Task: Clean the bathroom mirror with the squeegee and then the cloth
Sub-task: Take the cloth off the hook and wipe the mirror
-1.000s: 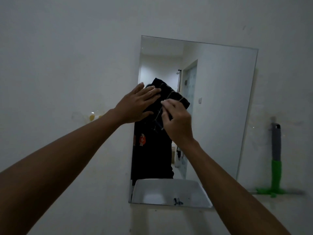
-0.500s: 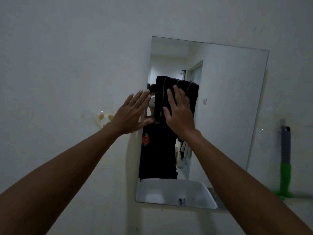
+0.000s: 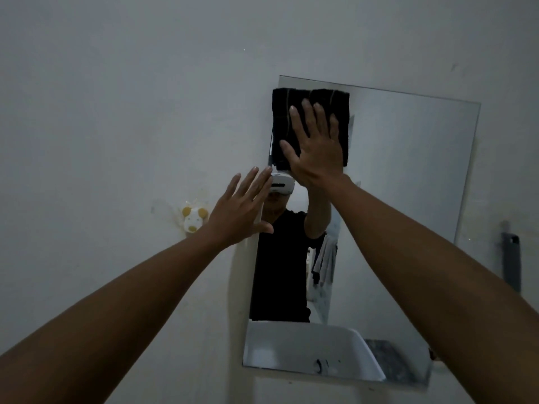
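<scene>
A frameless mirror (image 3: 408, 185) hangs on the white wall. A black cloth (image 3: 281, 123) lies flat against its top left corner, pressed there by my right hand (image 3: 316, 147), palm flat and fingers spread. My left hand (image 3: 242, 211) is open with spread fingers at the mirror's left edge, below the cloth, holding nothing. The squeegee (image 3: 511, 262) stands by the wall at the far right; only its grey handle shows.
A small white and yellow wall hook (image 3: 193, 219) sticks to the wall left of the mirror. The mirror reflects a person in black, a white basin (image 3: 306, 348) and hanging clothes. Bare wall lies above and to the left.
My right hand has slid the cloth up to the mirror's top left corner. My left hand has come off the cloth and stays lower. The view has tilted upward.
</scene>
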